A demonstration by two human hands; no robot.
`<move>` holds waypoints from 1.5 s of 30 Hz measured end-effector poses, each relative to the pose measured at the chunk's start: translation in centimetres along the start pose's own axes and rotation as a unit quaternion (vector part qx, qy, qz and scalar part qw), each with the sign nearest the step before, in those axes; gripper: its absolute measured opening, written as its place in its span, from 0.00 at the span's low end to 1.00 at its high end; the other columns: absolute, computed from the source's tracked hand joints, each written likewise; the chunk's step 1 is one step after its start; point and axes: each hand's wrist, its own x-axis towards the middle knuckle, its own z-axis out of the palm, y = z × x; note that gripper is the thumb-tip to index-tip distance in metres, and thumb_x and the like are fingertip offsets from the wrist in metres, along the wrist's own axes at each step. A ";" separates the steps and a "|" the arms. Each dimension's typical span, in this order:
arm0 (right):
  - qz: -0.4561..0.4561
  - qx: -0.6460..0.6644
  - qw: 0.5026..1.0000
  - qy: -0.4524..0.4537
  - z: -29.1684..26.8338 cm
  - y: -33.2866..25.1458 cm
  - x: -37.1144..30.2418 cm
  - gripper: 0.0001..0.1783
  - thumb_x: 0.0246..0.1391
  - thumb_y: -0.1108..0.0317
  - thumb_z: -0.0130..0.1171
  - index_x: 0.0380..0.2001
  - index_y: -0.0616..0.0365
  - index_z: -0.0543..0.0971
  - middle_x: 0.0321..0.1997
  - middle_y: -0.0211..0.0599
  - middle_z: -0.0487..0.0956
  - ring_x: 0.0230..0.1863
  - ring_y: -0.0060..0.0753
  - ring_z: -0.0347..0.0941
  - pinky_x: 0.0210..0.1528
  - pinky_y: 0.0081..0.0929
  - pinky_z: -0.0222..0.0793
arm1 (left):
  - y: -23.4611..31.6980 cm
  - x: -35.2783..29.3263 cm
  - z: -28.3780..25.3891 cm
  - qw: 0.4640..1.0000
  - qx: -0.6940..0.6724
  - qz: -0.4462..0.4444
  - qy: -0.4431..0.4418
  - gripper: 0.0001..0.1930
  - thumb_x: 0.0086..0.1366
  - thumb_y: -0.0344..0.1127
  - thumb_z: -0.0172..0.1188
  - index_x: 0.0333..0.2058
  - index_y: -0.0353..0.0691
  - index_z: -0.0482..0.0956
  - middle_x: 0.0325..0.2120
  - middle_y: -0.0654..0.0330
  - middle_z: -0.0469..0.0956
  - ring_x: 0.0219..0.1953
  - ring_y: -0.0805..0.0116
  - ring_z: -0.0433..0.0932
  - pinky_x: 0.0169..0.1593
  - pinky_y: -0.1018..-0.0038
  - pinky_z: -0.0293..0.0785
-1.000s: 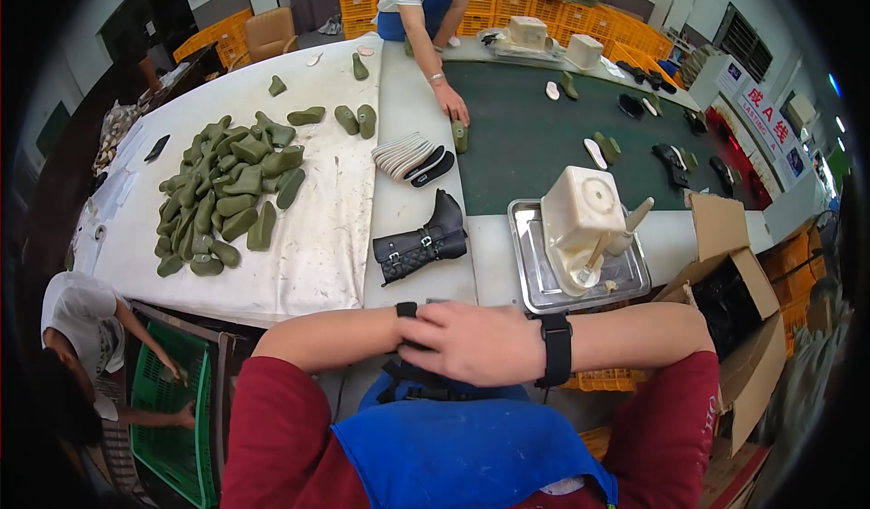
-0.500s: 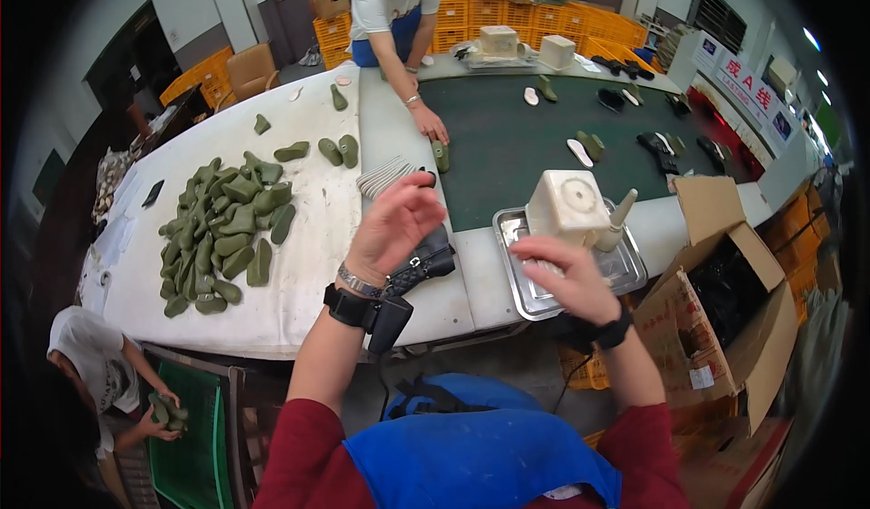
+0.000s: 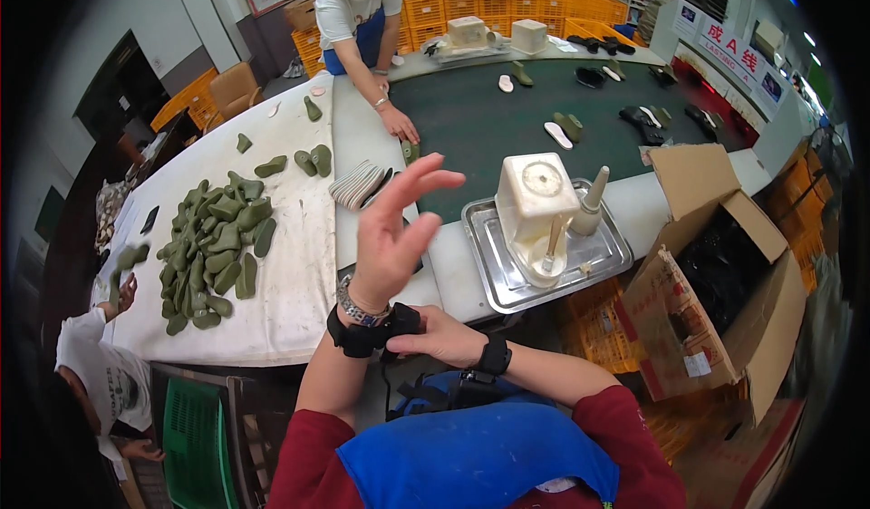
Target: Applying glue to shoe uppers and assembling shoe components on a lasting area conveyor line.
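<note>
My left hand [image 3: 385, 246] is raised over the near edge of the table with its fingers apart and nothing in it. A metal watch [image 3: 361, 306] and a strapped black box-shaped device [image 3: 405, 321] sit on that wrist. Across my body, my right hand [image 3: 444, 335] closes its fingers round the black device. Beyond the left hand lies a stack of striped insoles [image 3: 357, 184]. The hand hides most of what lies behind it on the table. A metal tray [image 3: 494, 296] to the right holds a white block-shaped container [image 3: 535, 196] with a brush [image 3: 550, 248] at its front.
Green shoe lasts [image 3: 213, 237] lie piled on the white cloth [image 3: 299, 305] to the left. Lasts, insoles and black uppers rest on the green belt [image 3: 453, 128]. One co-worker [image 3: 362, 29] reaches onto it; another [image 3: 104, 368] stands at lower left. An open carton [image 3: 671, 328] stands right.
My right hand has moved left from beside the tray and taken hold of the device on my left wrist. My left hand's fingers have spread. The lower-left co-worker's hands have separated.
</note>
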 end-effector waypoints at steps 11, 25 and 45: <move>-0.011 -0.207 0.978 -0.015 -5.7 1.9 1.2 0.25 0.53 0.68 0.56 0.54 0.63 0.64 0.49 0.36 0.73 0.48 0.22 0.69 0.50 0.21 0.65 | -6.3 -2.4 -4.0 0.822 0.550 0.090 -0.113 0.26 0.52 0.42 0.61 0.50 0.44 0.69 0.48 0.57 0.70 0.56 0.53 0.61 0.57 0.55 0.53; -0.098 -0.376 0.778 0.493 -12.2 -10.6 -13.5 0.17 0.51 0.76 0.53 0.46 0.68 0.71 0.36 0.37 0.78 0.38 0.22 0.72 0.43 0.18 0.67 | -18.8 -17.7 -18.4 0.679 0.554 -0.351 -0.328 0.49 0.40 0.58 0.66 0.60 0.51 0.54 0.57 0.45 0.56 0.57 0.47 0.57 0.56 0.55 0.57; 0.023 -0.540 0.644 0.541 -20.8 -12.3 -13.7 0.14 0.44 0.66 0.59 0.33 0.65 0.78 0.27 0.45 0.79 0.29 0.35 0.76 0.34 0.27 0.70 | -23.4 -14.1 -15.8 0.690 0.586 -0.373 -0.204 0.50 0.35 0.48 0.66 0.58 0.39 0.53 0.40 0.49 0.66 0.43 0.51 0.68 0.47 0.58 0.64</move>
